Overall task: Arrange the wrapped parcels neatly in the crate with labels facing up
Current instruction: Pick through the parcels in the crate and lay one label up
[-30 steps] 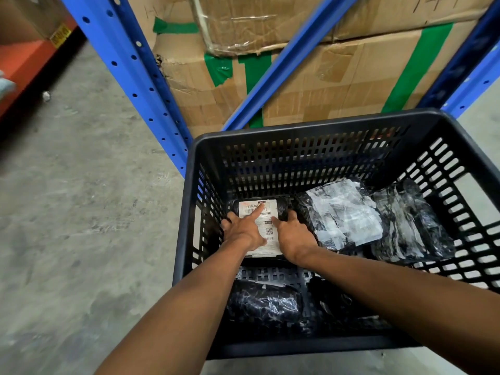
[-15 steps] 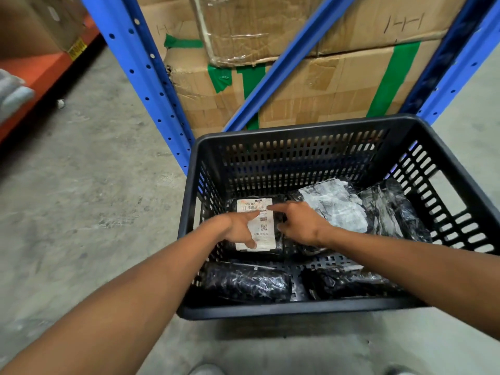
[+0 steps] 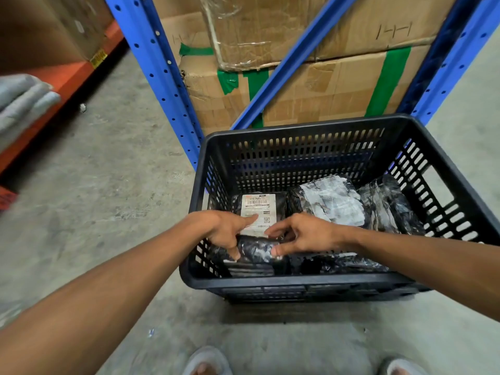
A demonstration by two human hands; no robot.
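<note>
A black slatted crate (image 3: pixel 297 283) stands on the floor and holds several black wrapped parcels. At its far left lies a parcel (image 3: pixel 258 209) with a white barcode label facing up. Beside it lies one with a crumpled white label (image 3: pixel 332 203), and a plain black one (image 3: pixel 387 209) leans at the far right. My left hand (image 3: pixel 224 230) and right hand (image 3: pixel 300 234) pinch the near-left black parcel (image 3: pixel 255 250) between thumbs and fingers, and no label shows on it. My left forefinger points across the barcode label. Another black parcel (image 3: pixel 341 262) lies near right.
A blue rack upright (image 3: pixel 159 77) and diagonal brace (image 3: pixel 295 58) stand just behind the crate, with taped cardboard boxes (image 3: pixel 324 87) behind them. An orange shelf (image 3: pixel 54 85) runs along the left. Concrete floor surrounds the crate, and my sandalled feet (image 3: pixel 208 361) show at the bottom.
Both hands have drawn back from pressing the labelled far-left parcel and now grip the near-left black parcel. The view has pulled back and the crate sits farther away.
</note>
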